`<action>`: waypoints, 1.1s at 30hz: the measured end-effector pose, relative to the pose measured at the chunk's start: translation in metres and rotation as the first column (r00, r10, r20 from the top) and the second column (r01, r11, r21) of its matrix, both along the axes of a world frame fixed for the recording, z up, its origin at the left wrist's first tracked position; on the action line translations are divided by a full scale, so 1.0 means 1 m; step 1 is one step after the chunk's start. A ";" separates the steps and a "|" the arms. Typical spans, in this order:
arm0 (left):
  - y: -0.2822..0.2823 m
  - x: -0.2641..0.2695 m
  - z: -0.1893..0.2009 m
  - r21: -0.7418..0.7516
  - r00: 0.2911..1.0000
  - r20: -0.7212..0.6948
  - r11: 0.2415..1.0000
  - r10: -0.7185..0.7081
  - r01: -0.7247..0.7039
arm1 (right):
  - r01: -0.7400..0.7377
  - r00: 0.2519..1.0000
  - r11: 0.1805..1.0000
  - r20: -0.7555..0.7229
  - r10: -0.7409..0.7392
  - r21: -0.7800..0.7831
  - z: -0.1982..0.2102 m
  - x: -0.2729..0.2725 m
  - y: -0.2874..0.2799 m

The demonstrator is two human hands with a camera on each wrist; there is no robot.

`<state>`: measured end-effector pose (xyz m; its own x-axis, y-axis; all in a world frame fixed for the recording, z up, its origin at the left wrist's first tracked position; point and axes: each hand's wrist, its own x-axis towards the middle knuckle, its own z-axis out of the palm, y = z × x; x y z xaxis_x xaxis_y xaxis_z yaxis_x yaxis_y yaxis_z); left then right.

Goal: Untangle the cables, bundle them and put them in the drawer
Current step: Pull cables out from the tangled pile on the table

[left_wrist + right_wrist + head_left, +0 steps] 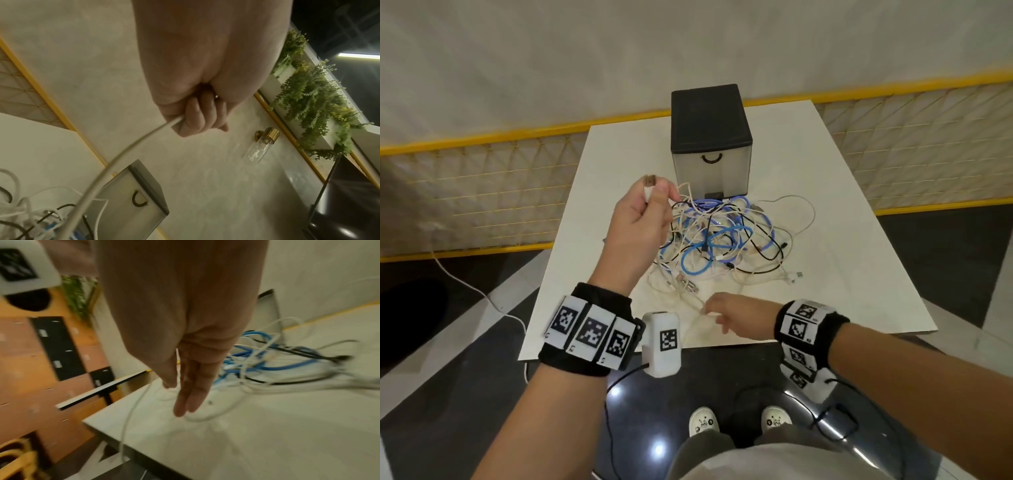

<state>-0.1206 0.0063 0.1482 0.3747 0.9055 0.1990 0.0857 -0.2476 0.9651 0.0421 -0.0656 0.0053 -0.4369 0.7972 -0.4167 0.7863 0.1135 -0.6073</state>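
White surface (842, 192) with a closed drawer box (711, 144) carries tangled cables (722, 240) just before it; left hand (643, 219) fingers grip a white cable's (115, 164) plug end, raised, while right hand (736, 318) fingers lie straight over white strands near the front edge.

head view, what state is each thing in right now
drawer: closed
cables: tangled in a heap on the table
white cable: one end lifted, gripped by left hand
right hand: fingers straight, down at the white strands near the table's front edge
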 end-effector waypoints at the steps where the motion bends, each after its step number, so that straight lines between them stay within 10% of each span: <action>1: 0.003 0.000 -0.001 -0.005 1.000 -0.024 1.000 0.017 -0.017 | 0.051 0.998 0.999 0.022 -0.052 0.016 -0.006 0.013 -0.001; 7: 0.010 0.014 -0.017 -0.082 0.982 -0.182 0.994 0.054 -0.070 | 0.400 0.849 0.883 0.263 -0.458 0.247 -0.026 0.086 0.010; 18: 0.013 0.039 -0.040 -0.148 0.972 -0.236 0.987 0.019 -0.055 | 0.308 0.852 0.927 0.372 -0.369 0.213 -0.046 0.096 0.013; 28: 0.021 0.045 -0.048 -0.156 0.983 -0.183 0.987 0.000 -0.029 | 0.444 0.895 0.793 -0.231 -0.380 0.416 0.017 0.081 0.017; 33: 0.025 0.056 -0.048 -0.114 0.980 -0.199 0.993 -0.001 -0.022 | 0.345 0.938 0.647 -0.265 -0.223 0.680 0.045 0.076 0.009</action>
<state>-0.0644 0.0310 0.1003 0.3867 0.9221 0.0161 0.2802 -0.1341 0.9505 0.1186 -0.0566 0.0500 -0.1428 0.9171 0.3723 0.7650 0.3410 -0.5464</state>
